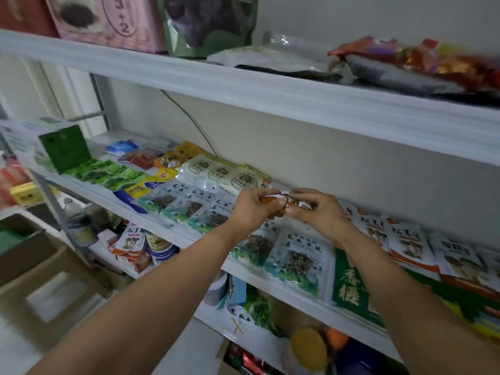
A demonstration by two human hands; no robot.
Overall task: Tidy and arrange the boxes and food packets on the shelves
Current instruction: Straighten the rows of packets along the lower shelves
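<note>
Pale wall [338, 158] backs the middle shelf [186, 235]; just above it a small orange packet [284, 203] is pinched at either end by left hand [253, 209] and right hand [319, 209], likely to square it before it joins the overlapped packet rows [189, 207] beneath.

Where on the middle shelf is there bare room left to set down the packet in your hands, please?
The middle shelf looks bare only in its back left corner, between the green box and the blue packet. Everywhere else packets overlap, also below the orange packet that the left hand and right hand pinch.
</note>
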